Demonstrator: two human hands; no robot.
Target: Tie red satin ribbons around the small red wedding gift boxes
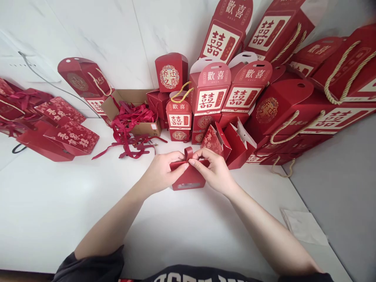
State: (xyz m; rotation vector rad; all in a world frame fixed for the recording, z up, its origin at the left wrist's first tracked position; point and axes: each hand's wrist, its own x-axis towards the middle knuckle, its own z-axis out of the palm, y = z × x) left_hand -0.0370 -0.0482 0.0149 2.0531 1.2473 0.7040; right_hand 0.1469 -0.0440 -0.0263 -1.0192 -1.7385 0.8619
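A small red gift box (189, 179) stands on the white table in front of me, a shiny patch low on its near face. From its top edge rises a loop of dark red ribbon (188, 153). My left hand (164, 170) pinches the left side at the base of this loop, thumb in front and fingers behind. On the other side my right hand (216, 168) pinches the ribbon base too, its thumb touching the loop. Both hands are closed at the box's top edge. My fingers partly hide the fastening there.
A cardboard box (143, 127) of tangled red ribbons (132, 117) stands behind my left hand. Open red gift bags (239, 145) sit just right of my right hand. Stacked red boxes (211, 94) line the back and right. More red boxes (73, 137) lie left.
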